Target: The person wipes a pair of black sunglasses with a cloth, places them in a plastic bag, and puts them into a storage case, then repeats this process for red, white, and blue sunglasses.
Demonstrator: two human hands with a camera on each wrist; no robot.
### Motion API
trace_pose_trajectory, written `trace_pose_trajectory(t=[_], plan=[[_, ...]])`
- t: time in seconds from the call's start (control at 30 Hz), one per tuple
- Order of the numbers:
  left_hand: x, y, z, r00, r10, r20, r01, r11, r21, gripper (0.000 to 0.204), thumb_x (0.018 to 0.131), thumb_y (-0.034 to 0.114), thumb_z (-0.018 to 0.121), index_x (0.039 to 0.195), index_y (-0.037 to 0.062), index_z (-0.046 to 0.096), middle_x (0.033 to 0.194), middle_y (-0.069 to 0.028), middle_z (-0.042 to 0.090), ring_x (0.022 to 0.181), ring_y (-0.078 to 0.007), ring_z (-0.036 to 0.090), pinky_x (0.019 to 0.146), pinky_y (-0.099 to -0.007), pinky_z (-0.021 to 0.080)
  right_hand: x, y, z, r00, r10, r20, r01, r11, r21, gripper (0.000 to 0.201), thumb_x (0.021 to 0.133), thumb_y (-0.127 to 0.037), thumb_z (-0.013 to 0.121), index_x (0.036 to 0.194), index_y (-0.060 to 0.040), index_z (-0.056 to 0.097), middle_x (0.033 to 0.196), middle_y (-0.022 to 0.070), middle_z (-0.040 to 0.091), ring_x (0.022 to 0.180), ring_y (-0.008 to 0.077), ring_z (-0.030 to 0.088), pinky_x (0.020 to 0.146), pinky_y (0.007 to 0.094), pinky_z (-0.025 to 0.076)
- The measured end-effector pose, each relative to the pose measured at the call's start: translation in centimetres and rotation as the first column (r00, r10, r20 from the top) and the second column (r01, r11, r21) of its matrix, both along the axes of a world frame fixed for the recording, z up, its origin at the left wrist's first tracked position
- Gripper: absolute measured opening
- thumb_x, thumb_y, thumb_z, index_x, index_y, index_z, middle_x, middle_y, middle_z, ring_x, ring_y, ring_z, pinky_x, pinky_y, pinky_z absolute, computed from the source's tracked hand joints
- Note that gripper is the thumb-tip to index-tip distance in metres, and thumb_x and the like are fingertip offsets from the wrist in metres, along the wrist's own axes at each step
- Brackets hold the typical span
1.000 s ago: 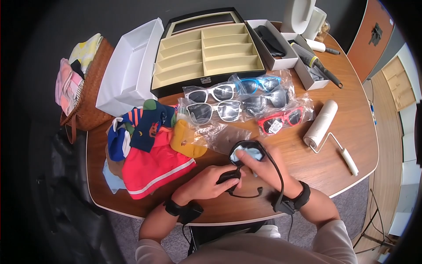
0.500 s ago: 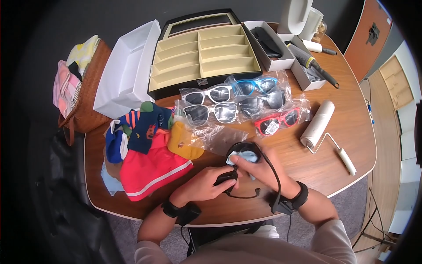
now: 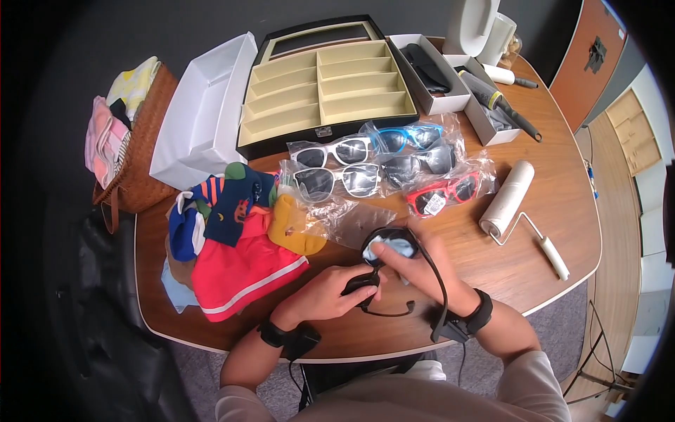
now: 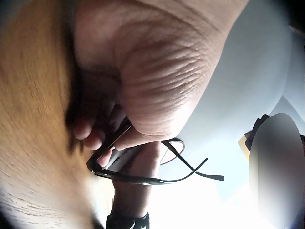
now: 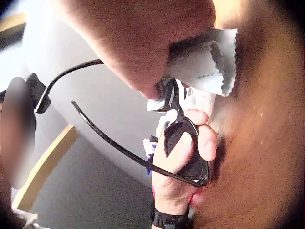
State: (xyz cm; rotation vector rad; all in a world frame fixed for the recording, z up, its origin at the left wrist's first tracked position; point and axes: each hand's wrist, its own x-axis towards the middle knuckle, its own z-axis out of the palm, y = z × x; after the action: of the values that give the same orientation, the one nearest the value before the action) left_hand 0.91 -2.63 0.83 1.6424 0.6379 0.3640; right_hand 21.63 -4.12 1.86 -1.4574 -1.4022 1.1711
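My left hand (image 3: 325, 292) grips one lens side of a pair of black sunglasses (image 3: 362, 283) between thumb and fingers, low over the table's near side. At the other lens, my right hand (image 3: 425, 266) pinches a light-blue cloth (image 3: 395, 247) against it, thumb on the inner face. The right wrist view shows the cloth's zigzag edge (image 5: 228, 71) hanging past the right hand, and the left thumb lying across the near lens (image 5: 177, 136). Both temples stand unfolded towards the body; one temple (image 4: 138, 180) crosses the left wrist view.
Bagged sunglasses (image 3: 337, 181) and a crumpled plastic bag (image 3: 358, 224) lie just beyond the hands. Socks and clothing (image 3: 246, 278) are heaped at left, a lint roller (image 3: 508, 200) at right. Behind stand a compartment case (image 3: 323, 91), a white box (image 3: 204, 112) and a basket (image 3: 148, 141).
My right thumb has shifted slightly on the lens, moving the cloth beneath it. The left hand keeps its grip on the sunglasses. The head view has turned a little.
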Motion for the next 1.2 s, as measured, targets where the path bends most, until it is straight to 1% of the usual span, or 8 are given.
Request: trace_pose_trajectory(t=[0.27, 0.37, 0.47, 0.57, 0.67, 1.0, 1.1, 1.2], plan=[[0.0, 0.1, 0.2, 1.0, -0.007, -0.006, 0.007, 1.0, 0.0, 0.019, 0.096, 0.009, 0.055, 0.111, -0.0021, 0.058, 0.086, -0.0081, 0.068, 0.081, -0.0197, 0.067, 0.077, -0.0322, 0.051, 0.1, 0.1, 0.3, 0.997, -0.05, 0.062, 0.05, 0.999, 0.011, 0.035, 0.088, -0.026, 0.073, 0.106, 0.0015, 0.06, 0.076, 0.0051, 0.066, 0.056, 0.0049, 0.056, 0.047, 0.0225, 0.043], [-0.1, 0.1, 0.3, 1.0, 0.004, -0.003, -0.004, 1.0, -0.003, 0.019, 0.096, 0.01, 0.056, 0.111, -0.0021, 0.058, 0.086, -0.0082, 0.069, 0.081, -0.02, 0.067, 0.077, -0.0321, 0.051, 0.0, 0.0, 0.5, 0.999, 0.041, 0.02, -0.04, 0.997, -0.063, 0.038, 0.085, -0.031, 0.076, 0.097, 0.0021, 0.06, 0.068, 0.0124, 0.066, 0.056, 0.0189, 0.064, 0.056, 0.0318, 0.05], [-0.1, 0.2, 0.4, 1.0, 0.009, -0.007, -0.009, 1.0, 0.007, 0.02, 0.096, 0.01, 0.056, 0.112, -0.0024, 0.058, 0.086, -0.0083, 0.069, 0.081, -0.0199, 0.067, 0.077, -0.0319, 0.051, -0.2, -0.1, 1.2, 0.998, 0.057, -0.011, -0.058, 0.995, -0.085, 0.037, 0.084, -0.029, 0.077, 0.096, 0.0011, 0.06, 0.071, 0.0142, 0.068, 0.059, 0.0202, 0.066, 0.058, 0.0311, 0.051], [-0.1, 0.2, 0.4, 1.0, 0.012, -0.003, -0.012, 1.0, -0.022, 0.02, 0.097, 0.01, 0.056, 0.113, -0.0026, 0.058, 0.086, -0.0082, 0.069, 0.081, -0.0188, 0.066, 0.078, -0.0317, 0.05, 0.4, 0.3, 0.1, 0.982, 0.015, 0.19, -0.021, 0.999, 0.029, 0.036, 0.083, -0.028, 0.078, 0.096, 0.0009, 0.061, 0.074, 0.0144, 0.07, 0.062, 0.0195, 0.067, 0.059, 0.0299, 0.052], [0.0, 0.3, 0.5, 1.0, 0.016, 0.002, -0.016, 0.998, -0.059, 0.021, 0.097, 0.01, 0.056, 0.113, -0.0026, 0.058, 0.086, -0.0079, 0.068, 0.08, -0.0175, 0.065, 0.079, -0.0315, 0.05, 0.8, 0.9, 0.2, 0.989, -0.147, 0.023, 0.141, 0.977, 0.16, 0.037, 0.082, -0.028, 0.078, 0.095, 0.0016, 0.061, 0.075, 0.0157, 0.069, 0.063, 0.0207, 0.068, 0.059, 0.0308, 0.052], [-0.2, 0.3, 0.5, 1.0, 0.03, 0.0, -0.03, 0.999, -0.015, 0.021, 0.097, 0.011, 0.056, 0.113, -0.0025, 0.057, 0.086, -0.0073, 0.068, 0.078, -0.0165, 0.064, 0.078, -0.0312, 0.05, -0.2, 0.0, 1.1, 0.996, 0.084, 0.026, -0.082, 0.994, -0.066, 0.037, 0.086, -0.031, 0.074, 0.096, 0.0022, 0.061, 0.07, 0.0185, 0.066, 0.065, 0.0303, 0.07, 0.059, 0.0349, 0.052], [-0.1, 0.3, 0.4, 1.0, 0.026, 0.002, -0.026, 0.999, -0.021, 0.021, 0.097, 0.011, 0.056, 0.113, -0.0026, 0.057, 0.085, -0.0071, 0.068, 0.078, -0.0164, 0.064, 0.078, -0.0311, 0.05, 0.5, 0.5, -0.6, 0.987, 0.031, 0.16, -0.037, 0.999, 0.032, 0.036, 0.086, -0.031, 0.074, 0.095, 0.0024, 0.062, 0.07, 0.0182, 0.066, 0.065, 0.0297, 0.07, 0.059, 0.0354, 0.052], [0.0, 0.3, 0.4, 1.0, 0.027, 0.003, -0.027, 0.999, -0.034, 0.021, 0.098, 0.011, 0.055, 0.113, -0.0026, 0.057, 0.085, -0.0071, 0.068, 0.078, -0.0163, 0.064, 0.078, -0.031, 0.05, 0.8, 0.8, -0.7, 0.995, -0.061, 0.081, 0.051, 0.992, 0.114, 0.035, 0.089, -0.028, 0.072, 0.102, 0.0022, 0.061, 0.067, 0.005, 0.064, 0.051, 0.0068, 0.055, 0.045, 0.0235, 0.041]])
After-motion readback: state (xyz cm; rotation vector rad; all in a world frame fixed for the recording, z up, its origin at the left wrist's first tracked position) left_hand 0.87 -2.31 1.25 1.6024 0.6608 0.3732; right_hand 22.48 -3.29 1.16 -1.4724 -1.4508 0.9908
